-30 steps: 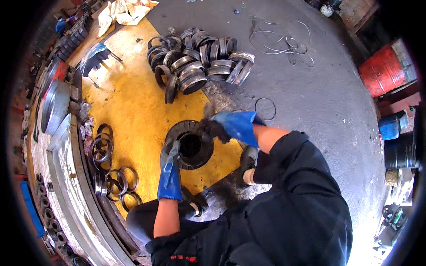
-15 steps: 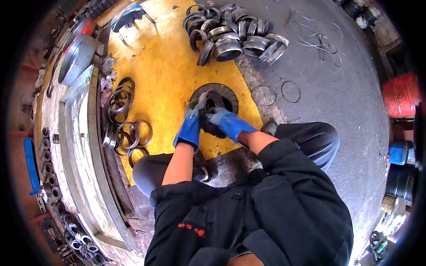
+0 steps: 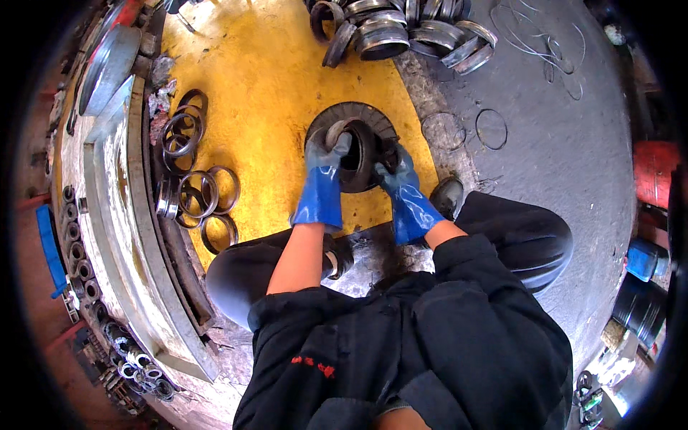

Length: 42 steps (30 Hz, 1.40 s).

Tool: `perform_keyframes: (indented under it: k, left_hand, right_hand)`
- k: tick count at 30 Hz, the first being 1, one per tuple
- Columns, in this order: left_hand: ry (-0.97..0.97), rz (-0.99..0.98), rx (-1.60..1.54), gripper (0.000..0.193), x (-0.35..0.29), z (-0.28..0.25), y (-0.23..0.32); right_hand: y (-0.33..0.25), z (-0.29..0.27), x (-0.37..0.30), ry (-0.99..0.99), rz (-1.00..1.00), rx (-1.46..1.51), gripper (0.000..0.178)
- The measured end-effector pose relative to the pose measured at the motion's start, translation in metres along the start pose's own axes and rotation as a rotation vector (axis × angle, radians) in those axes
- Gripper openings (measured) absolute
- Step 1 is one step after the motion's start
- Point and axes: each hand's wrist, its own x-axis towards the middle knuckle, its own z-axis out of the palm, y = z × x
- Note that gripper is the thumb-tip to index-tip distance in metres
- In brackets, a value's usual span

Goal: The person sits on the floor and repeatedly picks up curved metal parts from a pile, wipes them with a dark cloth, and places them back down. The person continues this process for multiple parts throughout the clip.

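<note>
A dark metal ring (image 3: 366, 152) stands tilted above a round dark disc (image 3: 349, 110) with radial grooves, which lies on the yellow floor sheet. My left hand (image 3: 328, 154), in a blue and grey glove, is closed on the ring's left side, thumb over the rim. My right hand (image 3: 402, 175), gloved alike, is closed at the ring's right side. Something small and dark shows at its fingertips; its kind is hard to make out. The ring covers part of the disc.
Several metal rings (image 3: 208, 192) lie at left beside a long metal channel (image 3: 132, 208). A heap of wider rings (image 3: 383, 36) sits at the far edge. Thin wire loops (image 3: 491, 129) lie on the grey floor at right. My shoe (image 3: 448, 197) is close to my right hand.
My hands have moved apart, the right one shifting rightward from in front of the ring to its right side. The ring's opening now shows more. The whole view has shifted slightly.
</note>
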Motion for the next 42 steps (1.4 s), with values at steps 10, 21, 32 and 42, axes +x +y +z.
perform_keyframes:
  k: [10,21,32,42]
  left_hand:
    - [-0.014,0.095,-0.116,0.049,0.011,-0.001,-0.006]
    - [0.023,0.021,-0.181,0.04,-0.01,-0.007,0.001]
    - [-0.036,-0.03,-0.213,0.039,-0.007,-0.011,0.02]
    - [-0.04,-0.081,-0.07,0.038,0.003,-0.011,0.023]
  right_hand:
    - [-0.149,0.005,0.026,-0.598,-0.75,-0.959,0.033]
    - [-0.104,0.028,0.019,-0.932,-0.088,-0.813,0.035]
    - [-0.135,0.012,0.012,-0.571,0.329,-0.348,0.033]
    - [-0.157,0.027,0.033,-0.675,0.354,0.241,0.035]
